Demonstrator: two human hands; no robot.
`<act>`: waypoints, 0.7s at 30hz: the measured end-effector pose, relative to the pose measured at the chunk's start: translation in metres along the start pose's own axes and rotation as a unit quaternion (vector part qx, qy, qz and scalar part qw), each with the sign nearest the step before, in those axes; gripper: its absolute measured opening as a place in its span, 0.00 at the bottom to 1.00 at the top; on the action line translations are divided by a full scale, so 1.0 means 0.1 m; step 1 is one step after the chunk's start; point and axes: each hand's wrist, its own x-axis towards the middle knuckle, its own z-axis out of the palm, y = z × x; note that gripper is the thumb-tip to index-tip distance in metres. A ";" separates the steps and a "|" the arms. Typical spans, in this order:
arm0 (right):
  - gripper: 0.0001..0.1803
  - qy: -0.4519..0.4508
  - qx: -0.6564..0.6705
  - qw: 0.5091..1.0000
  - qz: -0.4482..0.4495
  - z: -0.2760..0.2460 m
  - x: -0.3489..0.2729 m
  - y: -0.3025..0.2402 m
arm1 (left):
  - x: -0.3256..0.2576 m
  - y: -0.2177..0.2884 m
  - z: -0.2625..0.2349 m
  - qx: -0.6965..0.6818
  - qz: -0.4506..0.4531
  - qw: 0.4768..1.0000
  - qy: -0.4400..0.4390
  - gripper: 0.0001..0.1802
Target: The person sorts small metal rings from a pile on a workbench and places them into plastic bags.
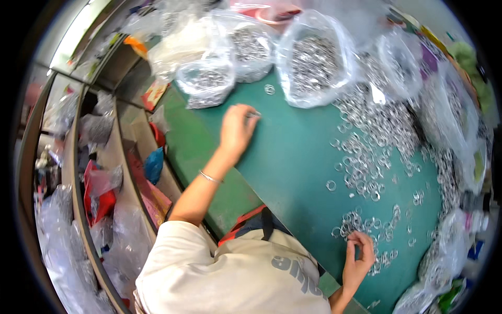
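Head: metal piece (254,114) in left grip (237,130)

Person at bench, seen from above: pale short-sleeved top, one thin bracelet.
Top (209,280) cream to off-white, soft and creased, loose at the waist; left sleeve (183,240) wide, ending above the elbow. Large dark grey lettering (297,273) across the lower front, toward the person's right. Slim silver-coloured bracelet (210,178) on the left wrist, slightly oval. Left hand (238,130) and right hand (358,260) bare, as are both visible forearms. At the lap, dark blue cloth (253,222), black strap (267,224) and red-orange edging (230,236); whether all are worn, unclear.
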 end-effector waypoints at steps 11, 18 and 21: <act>0.43 0.082 -0.368 0.926 -0.031 -0.93 -0.19 0.73 | -0.39 1.12 0.10 -0.174 0.120 0.968 -0.136 0.15; 0.34 0.009 -0.160 0.984 -0.079 -0.67 -0.21 0.45 | -1.21 2.24 0.40 -0.201 0.271 0.847 -0.411 0.29; 0.29 0.041 -0.152 0.980 -0.120 -0.87 0.16 0.44 | -1.31 2.24 0.49 -0.279 0.276 0.814 -0.428 0.27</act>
